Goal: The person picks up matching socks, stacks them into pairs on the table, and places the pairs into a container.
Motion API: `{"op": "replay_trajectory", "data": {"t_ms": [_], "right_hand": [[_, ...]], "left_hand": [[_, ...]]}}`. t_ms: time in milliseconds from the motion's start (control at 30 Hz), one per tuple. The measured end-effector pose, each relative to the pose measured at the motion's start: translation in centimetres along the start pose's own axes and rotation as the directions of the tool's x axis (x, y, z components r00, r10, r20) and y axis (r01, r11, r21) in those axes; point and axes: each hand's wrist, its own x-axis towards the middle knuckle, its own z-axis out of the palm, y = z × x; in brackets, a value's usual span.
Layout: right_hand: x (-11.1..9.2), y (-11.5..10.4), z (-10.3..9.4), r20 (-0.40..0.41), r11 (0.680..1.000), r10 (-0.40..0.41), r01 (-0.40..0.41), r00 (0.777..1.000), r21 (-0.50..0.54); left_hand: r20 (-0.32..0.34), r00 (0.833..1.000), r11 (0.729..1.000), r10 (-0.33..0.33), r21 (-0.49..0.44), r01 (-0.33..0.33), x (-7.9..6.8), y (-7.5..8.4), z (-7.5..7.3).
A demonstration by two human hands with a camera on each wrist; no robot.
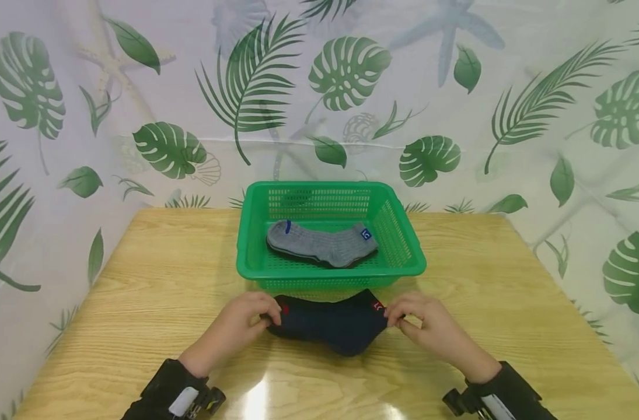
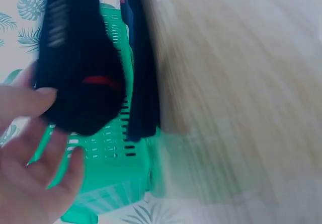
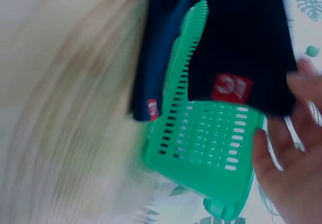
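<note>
A dark navy sock (image 1: 327,322) with a red LC label is stretched sideways between my two hands in the head view. My left hand (image 1: 240,322) pinches its toe end, near a red mark. At the cuff end, beside the label, my right hand (image 1: 423,318) pinches the edge between thumb and fingers. Both wrist views show a second dark sock (image 2: 143,78) lying below the raised one, its own red label (image 3: 153,109) at the cuff; from the head it is hidden.
Just beyond the hands stands a green plastic basket (image 1: 332,273) with slotted walls. Inside it lies a grey sock (image 1: 324,244) with a blue label, over something darker. The wooden table (image 1: 177,251) meets a leaf-patterned cloth (image 1: 298,128) at the back.
</note>
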Motion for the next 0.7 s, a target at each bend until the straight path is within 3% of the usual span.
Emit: {"op": "replay_trajectory", "data": {"t_ms": [33,100,200,300,367,433,500,600,700], "right_hand": [[-0.2,0.2,0.1,0.047,1.000,-0.019,0.019,0.999,-0.002],[-0.5,0.3,0.1,0.143,1.000,0.016,-0.017,0.990,0.001],[-0.5,0.0,0.0,0.231,0.979,0.203,-0.198,0.952,-0.043],[-0.1,-0.4,0.7,0.254,0.897,0.440,-0.415,0.861,-0.150],[-0.1,-0.5,1.5,0.270,0.834,0.550,-0.501,0.790,-0.231],[-0.2,-0.6,2.6,0.283,0.776,0.628,-0.554,0.725,-0.303],[-0.1,-0.6,3.5,0.286,0.738,0.671,-0.578,0.684,-0.348],[0.0,-0.6,4.1,0.275,0.715,0.696,-0.602,0.663,-0.357],[0.0,-0.5,3.7,0.278,0.733,0.679,-0.607,0.680,-0.306]], "left_hand": [[0.025,1.000,1.000,0.016,0.009,-0.016,-0.1,-0.1,0.0],[0.063,0.998,1.000,-0.003,0.018,0.002,-0.5,-0.2,0.0],[0.046,0.991,0.991,-0.125,0.059,0.123,-0.6,0.0,0.0],[0.011,0.959,0.954,-0.283,0.101,0.281,-0.4,0.2,0.1],[0.019,0.932,0.925,-0.361,0.135,0.356,-0.2,0.3,0.4],[0.038,0.919,0.907,-0.393,0.183,0.380,0.0,0.3,0.8],[0.046,0.918,0.900,-0.393,0.226,0.374,0.1,0.2,1.1],[0.032,0.931,0.901,-0.364,0.264,0.343,0.2,0.1,1.5],[0.030,0.933,0.907,-0.358,0.246,0.341,0.3,0.1,1.3]]}}
